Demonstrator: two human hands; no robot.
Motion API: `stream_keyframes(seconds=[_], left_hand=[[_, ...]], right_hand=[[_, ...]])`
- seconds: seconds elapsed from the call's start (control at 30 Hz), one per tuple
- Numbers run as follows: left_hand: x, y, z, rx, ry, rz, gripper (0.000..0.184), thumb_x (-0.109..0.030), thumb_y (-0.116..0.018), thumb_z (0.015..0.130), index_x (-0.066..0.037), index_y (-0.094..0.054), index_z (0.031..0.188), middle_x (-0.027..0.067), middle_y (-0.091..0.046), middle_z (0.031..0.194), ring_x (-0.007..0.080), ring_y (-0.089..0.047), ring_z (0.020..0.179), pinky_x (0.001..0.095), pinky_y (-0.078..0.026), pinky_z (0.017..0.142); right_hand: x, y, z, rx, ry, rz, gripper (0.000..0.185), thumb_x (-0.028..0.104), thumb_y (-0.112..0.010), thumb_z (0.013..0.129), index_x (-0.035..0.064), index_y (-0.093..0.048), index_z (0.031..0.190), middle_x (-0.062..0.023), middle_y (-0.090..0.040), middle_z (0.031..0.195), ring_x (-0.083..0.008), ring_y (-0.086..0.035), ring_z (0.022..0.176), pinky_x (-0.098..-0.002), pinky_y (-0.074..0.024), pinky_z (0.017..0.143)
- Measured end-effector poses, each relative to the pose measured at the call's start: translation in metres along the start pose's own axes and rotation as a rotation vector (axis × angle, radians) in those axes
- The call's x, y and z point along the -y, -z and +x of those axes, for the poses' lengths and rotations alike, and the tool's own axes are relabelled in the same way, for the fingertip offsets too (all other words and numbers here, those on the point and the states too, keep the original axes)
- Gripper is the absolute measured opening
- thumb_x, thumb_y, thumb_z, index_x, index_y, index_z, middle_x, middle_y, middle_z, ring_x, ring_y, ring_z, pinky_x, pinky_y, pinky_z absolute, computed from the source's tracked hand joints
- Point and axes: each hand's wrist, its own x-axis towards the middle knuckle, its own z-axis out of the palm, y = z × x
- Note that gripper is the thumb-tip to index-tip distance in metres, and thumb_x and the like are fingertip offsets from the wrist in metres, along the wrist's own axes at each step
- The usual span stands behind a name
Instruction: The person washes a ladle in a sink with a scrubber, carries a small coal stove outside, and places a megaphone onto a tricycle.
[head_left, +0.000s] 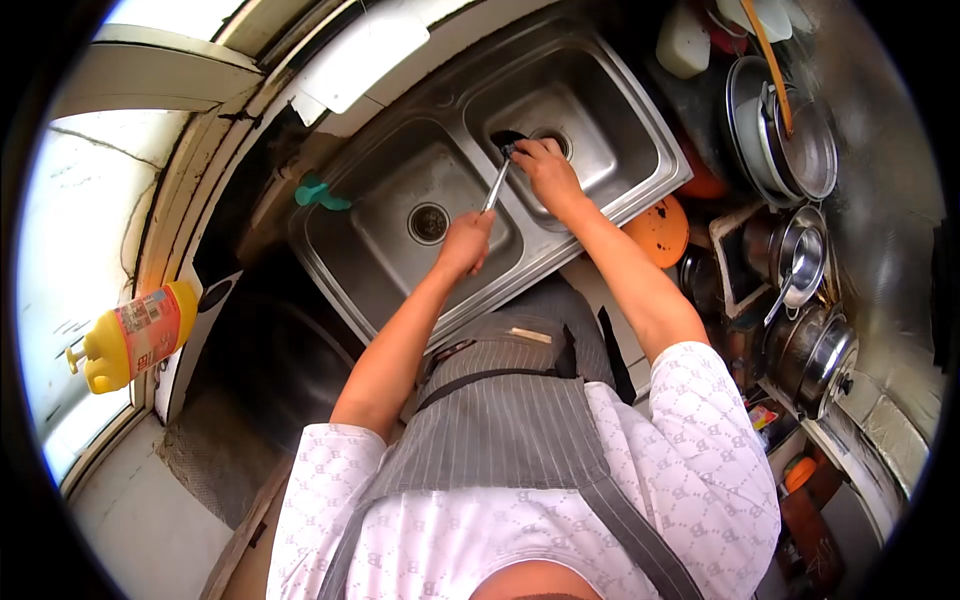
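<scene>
Just past the striped apron, the left hand is wrapped round the handle of a long metal utensil, which slants over the divider of the double sink. Farther out, the right hand grips it beside its dark head; whatever its fingertips cover, I can't tell. A firm left hold should steady the head against the right hand's pressure.

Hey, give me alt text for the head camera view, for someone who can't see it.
A person's left hand grips a metal-handled utensil while the right hand is at its dark end, over a double-bowl steel sink. A yellow pump bottle is at the picture's left; pots and pans crowd the right.
</scene>
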Motion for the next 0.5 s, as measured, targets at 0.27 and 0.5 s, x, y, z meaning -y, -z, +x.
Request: stream_keyframes(seconds=[0.27,0.5], left_hand=[[0.005,-0.010,-0.002,-0.016,0.024,-0.012,0.039,-0.036,-0.049,0.096,-0.005,-0.047,0.073,0.0038,-0.044,0.048,0.0131,-0.039,0.031,0.0304,-0.029,0.029],[-0.008,-0.020,0.005,-0.001,0.036,0.106,0.039,-0.036,-0.049,0.095,-0.003,-0.051,0.073,0.0059,-0.051,0.052,0.0169,-0.047,0.035,0.0333,-0.037,0.034]], right_hand=[[0.023,-0.002,-0.005,-0.006,-0.001,-0.019,0.013,0.006,-0.056,0.078,0.0029,-0.066,0.086,-0.0081,-0.060,0.103,-0.0331,-0.053,0.094,-0.0393,-0.0498,0.080],[-0.004,0.005,0.004,0.142,0.047,-0.145,0.008,0.004,-0.057,0.073,0.0045,-0.065,0.075,-0.0075,-0.058,0.089,-0.0308,-0.052,0.085,-0.0367,-0.0485,0.075]])
